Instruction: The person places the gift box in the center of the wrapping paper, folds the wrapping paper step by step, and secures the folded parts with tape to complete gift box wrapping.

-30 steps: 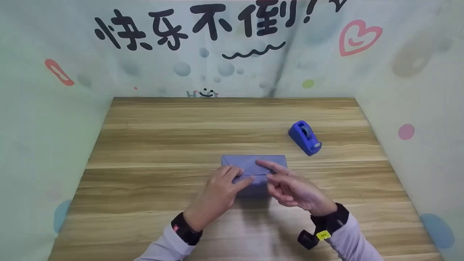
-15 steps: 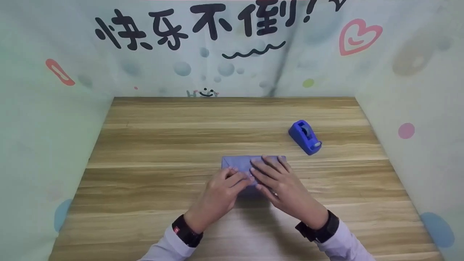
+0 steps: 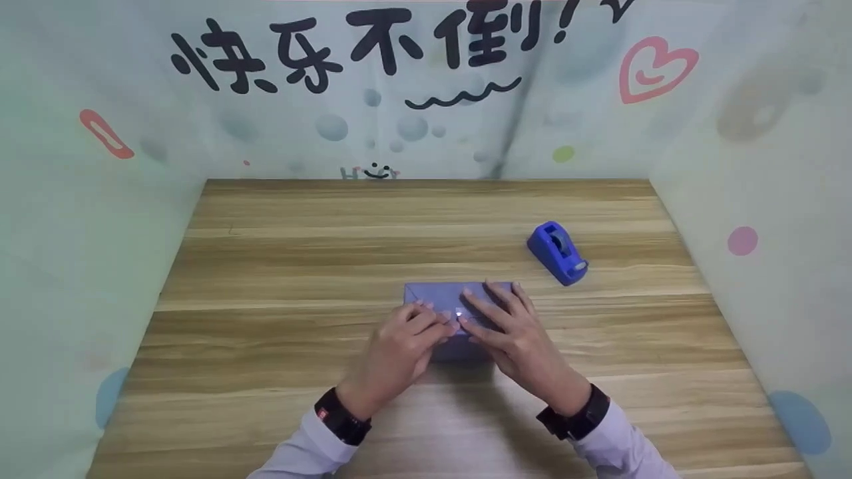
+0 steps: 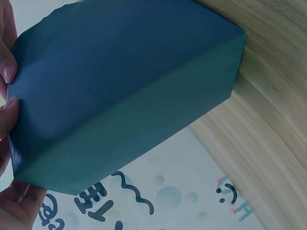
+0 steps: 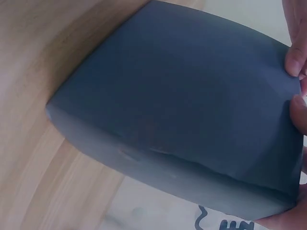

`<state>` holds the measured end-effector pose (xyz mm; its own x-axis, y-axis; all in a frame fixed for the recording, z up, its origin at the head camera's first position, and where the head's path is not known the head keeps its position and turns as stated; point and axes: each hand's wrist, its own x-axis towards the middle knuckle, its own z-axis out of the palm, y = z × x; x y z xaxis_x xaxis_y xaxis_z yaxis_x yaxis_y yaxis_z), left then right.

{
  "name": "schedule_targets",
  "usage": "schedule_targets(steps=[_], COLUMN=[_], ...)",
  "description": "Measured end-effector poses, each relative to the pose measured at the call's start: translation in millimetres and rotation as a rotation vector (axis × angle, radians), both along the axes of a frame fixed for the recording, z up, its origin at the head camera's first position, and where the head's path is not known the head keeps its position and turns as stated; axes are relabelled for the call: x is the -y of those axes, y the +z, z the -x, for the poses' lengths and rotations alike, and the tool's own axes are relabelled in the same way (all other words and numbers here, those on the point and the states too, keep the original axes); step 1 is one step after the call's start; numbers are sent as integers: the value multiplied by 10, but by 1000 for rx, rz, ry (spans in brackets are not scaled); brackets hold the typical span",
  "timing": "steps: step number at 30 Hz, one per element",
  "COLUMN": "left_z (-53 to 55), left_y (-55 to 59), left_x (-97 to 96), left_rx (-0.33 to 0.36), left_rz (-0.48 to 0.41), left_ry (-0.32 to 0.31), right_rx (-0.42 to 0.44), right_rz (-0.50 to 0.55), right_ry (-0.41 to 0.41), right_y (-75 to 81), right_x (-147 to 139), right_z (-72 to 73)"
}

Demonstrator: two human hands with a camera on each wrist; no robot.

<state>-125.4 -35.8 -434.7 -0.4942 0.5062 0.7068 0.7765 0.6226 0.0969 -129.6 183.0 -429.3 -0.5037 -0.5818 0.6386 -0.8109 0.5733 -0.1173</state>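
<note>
A box wrapped in blue-purple paper (image 3: 436,293) stands on the table, its top face showing a folded flap. My left hand (image 3: 399,346) grips the top's near left part, fingers curled and thumb close to the flap's edge. Over the right part, my right hand (image 3: 526,339) lies palm down with fingers spread and fairly straight, tips reaching the far edge. Between the hands a small shiny spot, like clear tape (image 3: 458,313), shows on the paper. Both wrist views show the box's broad sides, and fingertips (image 4: 8,117) at its edge in the left one.
A blue tape dispenser (image 3: 558,253) stands on the wooden table (image 3: 299,266), behind and to the right of the box. Printed white cloth walls (image 3: 426,153) close off the table's back and both sides.
My right hand has turned from a raised, sideways pose with the index finger extended to palm down on the box top. My left fingers have drawn in toward the thumb.
</note>
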Motion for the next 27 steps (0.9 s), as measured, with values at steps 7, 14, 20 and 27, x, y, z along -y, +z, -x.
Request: schedule_targets(steps=[7, 14, 20, 27], left_z=[40, 69, 35, -31], left_y=[9, 25, 26, -69], left_x=[6, 2, 56, 152], left_rx=[21, 146, 293, 413], left_rz=[-45, -72, -169, -287], left_ry=[12, 1, -33, 44], right_rx=[125, 221, 210, 222], right_rz=[38, -151, -100, 95], right_ry=[27, -25, 26, -61], right_y=[52, 92, 64, -22], right_x=[-16, -95, -103, -116], right_z=[110, 225, 258, 233])
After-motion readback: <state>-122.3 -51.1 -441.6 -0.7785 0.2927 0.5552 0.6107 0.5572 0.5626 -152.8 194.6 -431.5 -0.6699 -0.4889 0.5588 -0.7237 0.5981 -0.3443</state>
